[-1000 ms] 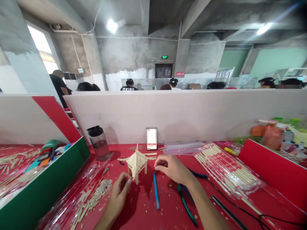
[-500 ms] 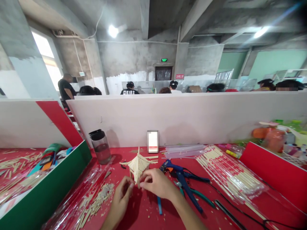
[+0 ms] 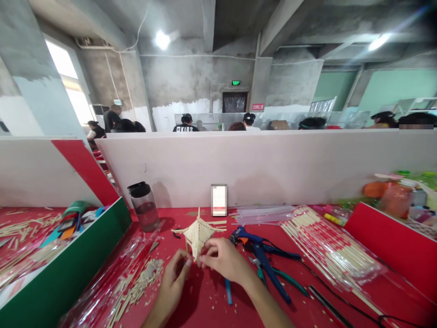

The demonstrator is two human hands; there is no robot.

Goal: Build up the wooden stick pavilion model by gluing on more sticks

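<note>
A small model with a pointed, peaked roof of pale wooden sticks (image 3: 198,233) stands on the red table (image 3: 201,305), one corner pointing toward me. My left hand (image 3: 175,275) is at the left of that near corner, thumb and fingertips bent close together; whatever lies between them is too small to make out. From the right, my right hand (image 3: 223,259) pinches at the same corner with thumb and forefinger, touching the roof's lower tip. Its fingers partly cover the model's right side.
Right of the model lie a blue glue gun (image 3: 262,255), green-handled pliers (image 3: 290,281) and bagged sticks (image 3: 334,246). A blue strip (image 3: 228,291) is nearer. Left are a bottle (image 3: 145,209), stick scraps (image 3: 136,287) and a green divider (image 3: 75,264). A white panel (image 3: 256,171) stands behind.
The view has shifted slightly. Both hands stay at the model's near corner with almost the same pose. In the far left background, a standing person has moved right and another person has come into view.
</note>
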